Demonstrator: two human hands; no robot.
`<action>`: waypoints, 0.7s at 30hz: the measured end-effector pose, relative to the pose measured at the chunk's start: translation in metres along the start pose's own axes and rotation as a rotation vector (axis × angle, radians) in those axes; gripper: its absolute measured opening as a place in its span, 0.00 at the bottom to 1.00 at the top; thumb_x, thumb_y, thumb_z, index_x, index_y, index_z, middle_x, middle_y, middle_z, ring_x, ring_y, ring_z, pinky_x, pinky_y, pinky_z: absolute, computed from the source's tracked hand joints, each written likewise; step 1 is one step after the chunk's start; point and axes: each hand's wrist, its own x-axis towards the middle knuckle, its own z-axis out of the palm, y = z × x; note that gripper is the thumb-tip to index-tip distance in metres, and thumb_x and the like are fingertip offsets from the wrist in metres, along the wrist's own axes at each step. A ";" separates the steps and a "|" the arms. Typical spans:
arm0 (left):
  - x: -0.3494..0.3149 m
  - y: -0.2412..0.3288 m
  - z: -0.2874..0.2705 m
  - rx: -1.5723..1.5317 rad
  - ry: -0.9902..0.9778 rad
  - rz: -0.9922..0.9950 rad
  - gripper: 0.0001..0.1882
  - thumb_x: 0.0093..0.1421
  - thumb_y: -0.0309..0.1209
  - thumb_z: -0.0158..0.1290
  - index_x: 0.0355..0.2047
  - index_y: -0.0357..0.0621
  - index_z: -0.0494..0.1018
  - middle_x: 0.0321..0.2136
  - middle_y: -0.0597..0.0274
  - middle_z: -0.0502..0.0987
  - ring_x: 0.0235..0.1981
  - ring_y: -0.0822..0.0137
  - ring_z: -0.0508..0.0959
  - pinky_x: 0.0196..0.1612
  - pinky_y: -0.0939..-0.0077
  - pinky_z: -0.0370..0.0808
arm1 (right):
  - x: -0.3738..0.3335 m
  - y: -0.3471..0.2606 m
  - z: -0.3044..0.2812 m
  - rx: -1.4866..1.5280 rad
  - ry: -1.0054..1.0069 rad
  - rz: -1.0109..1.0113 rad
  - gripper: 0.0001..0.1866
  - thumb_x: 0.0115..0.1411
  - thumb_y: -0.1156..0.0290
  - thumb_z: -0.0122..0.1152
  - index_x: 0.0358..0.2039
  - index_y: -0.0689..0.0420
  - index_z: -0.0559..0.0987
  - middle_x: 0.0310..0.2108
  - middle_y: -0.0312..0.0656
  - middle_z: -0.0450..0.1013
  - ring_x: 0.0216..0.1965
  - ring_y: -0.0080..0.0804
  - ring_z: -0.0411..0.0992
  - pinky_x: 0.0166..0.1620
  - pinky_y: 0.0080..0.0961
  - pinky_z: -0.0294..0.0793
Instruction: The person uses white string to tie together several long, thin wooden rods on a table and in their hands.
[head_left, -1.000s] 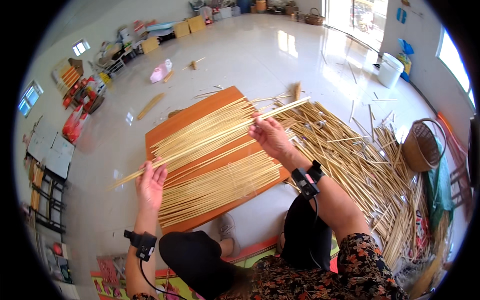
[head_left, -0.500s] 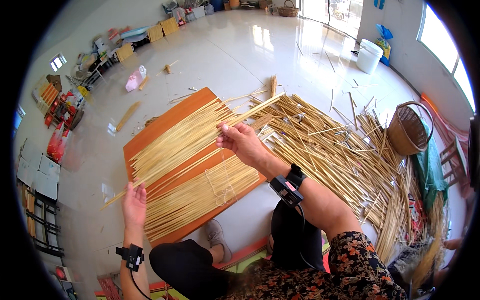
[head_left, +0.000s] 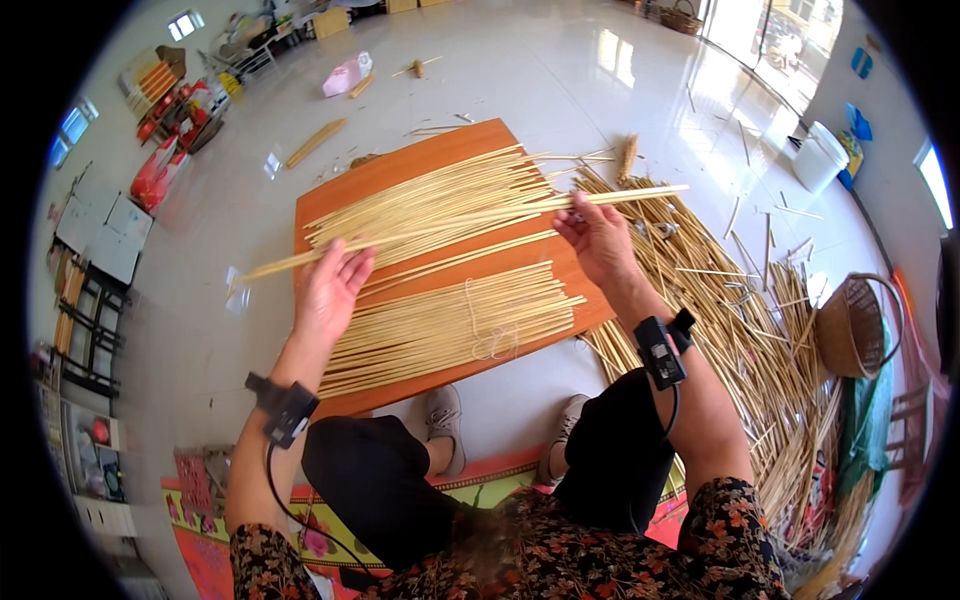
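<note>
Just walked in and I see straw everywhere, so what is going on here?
A person sits on the floor at an orange board covered with rows of pale reeds. Both hands hold a few long reeds across the board: the left hand near one end, the right hand near the other. A big loose pile of reeds lies to the right, beside a woven basket.
</note>
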 end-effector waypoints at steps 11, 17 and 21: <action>0.016 -0.044 0.018 -0.051 -0.046 0.017 0.06 0.63 0.31 0.52 0.40 0.47 0.73 0.43 0.53 0.77 0.43 0.62 0.79 0.46 0.70 0.79 | 0.011 0.008 -0.053 -0.041 0.162 0.188 0.05 0.60 0.72 0.60 0.33 0.59 0.74 0.30 0.39 0.73 0.33 0.32 0.75 0.39 0.29 0.81; 0.014 -0.046 0.020 0.013 -0.114 0.019 0.07 0.64 0.34 0.51 0.41 0.47 0.73 0.42 0.55 0.77 0.44 0.61 0.79 0.46 0.70 0.79 | 0.018 0.011 -0.067 -0.044 0.236 0.261 0.05 0.61 0.72 0.58 0.33 0.60 0.74 0.29 0.39 0.72 0.33 0.32 0.75 0.41 0.30 0.82; 0.011 -0.040 0.018 0.007 -0.115 0.000 0.09 0.65 0.36 0.51 0.41 0.47 0.73 0.40 0.56 0.77 0.44 0.61 0.79 0.45 0.70 0.78 | 0.019 0.013 -0.068 -0.048 0.248 0.246 0.05 0.62 0.73 0.57 0.33 0.60 0.73 0.29 0.40 0.72 0.33 0.31 0.75 0.42 0.29 0.82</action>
